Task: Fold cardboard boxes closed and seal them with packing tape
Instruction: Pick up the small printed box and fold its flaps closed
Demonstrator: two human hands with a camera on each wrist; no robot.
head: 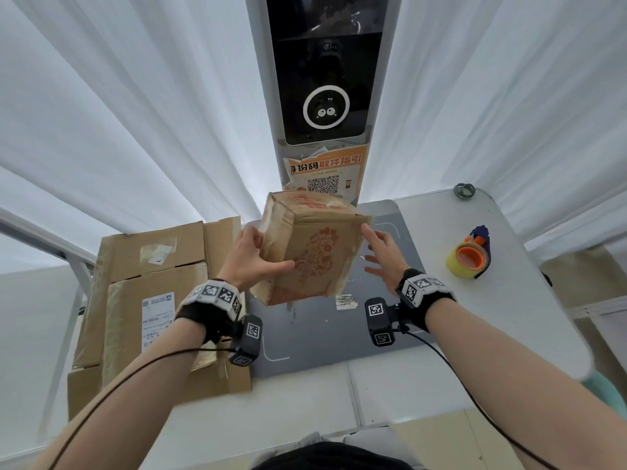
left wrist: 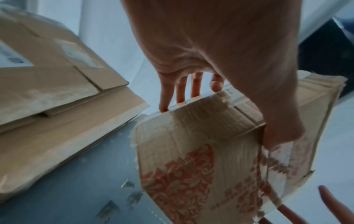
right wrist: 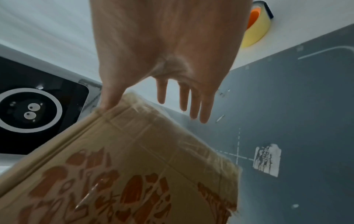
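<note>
Fingers of the left hand (head: pixel 252 257) grip the printed box (head: pixel 310 252); right hand (head: pixel 385 257) fingers spread just beside it.

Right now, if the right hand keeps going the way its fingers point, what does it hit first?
Probably the printed cardboard box. The right hand is open, thumb at the box's right edge. In the right wrist view its fingers point past that edge toward the grey mat; depth is unclear.
</note>
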